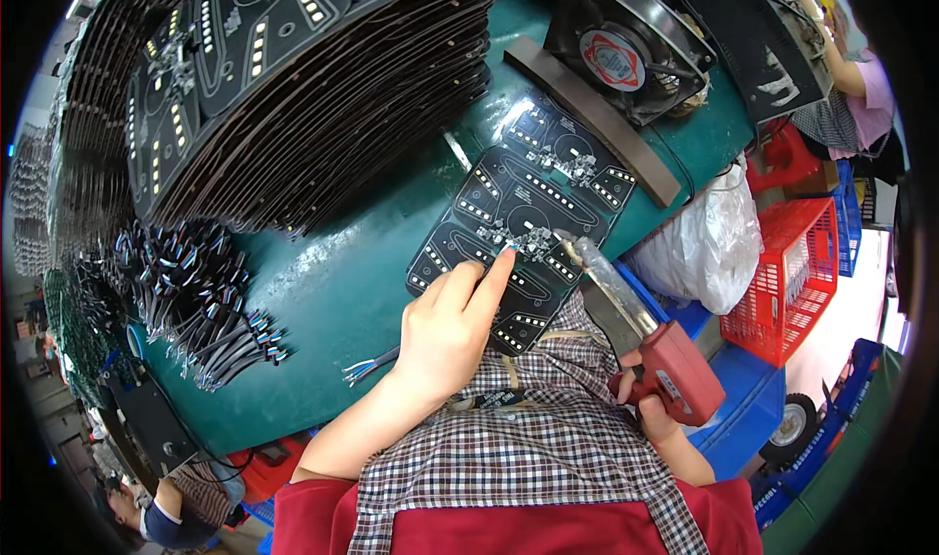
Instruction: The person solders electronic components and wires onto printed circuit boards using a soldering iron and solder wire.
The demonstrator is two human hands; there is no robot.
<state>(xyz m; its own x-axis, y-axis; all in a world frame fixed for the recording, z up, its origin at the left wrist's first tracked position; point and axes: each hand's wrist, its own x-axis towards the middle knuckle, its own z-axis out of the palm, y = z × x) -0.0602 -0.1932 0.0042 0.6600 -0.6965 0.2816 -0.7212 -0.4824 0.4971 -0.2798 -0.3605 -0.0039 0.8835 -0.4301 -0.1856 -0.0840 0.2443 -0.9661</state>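
Observation:
A black circuit board (528, 198) with rows of pale LEDs and small metal parts lies on the green table in front of me. My left hand (450, 325) is closed over its near left part, thumb and index finger pinched at the small parts in the board's middle. Blue shows at those fingertips, and a cable (372, 364) with bare wire ends sticks out below the hand. My right hand (650, 408) grips the handle of a red soldering gun (680, 374). Its metal front end points at the board's right edge, near my left fingertips.
Tall stacks of similar boards (323, 105) stand at the far left. A bundle of cut cables (205, 301) lies below them. Beyond a dark bar (597, 125) stands a fan (626, 51). At right are a plastic bag (704, 242) and a red crate (792, 281). Other people work nearby.

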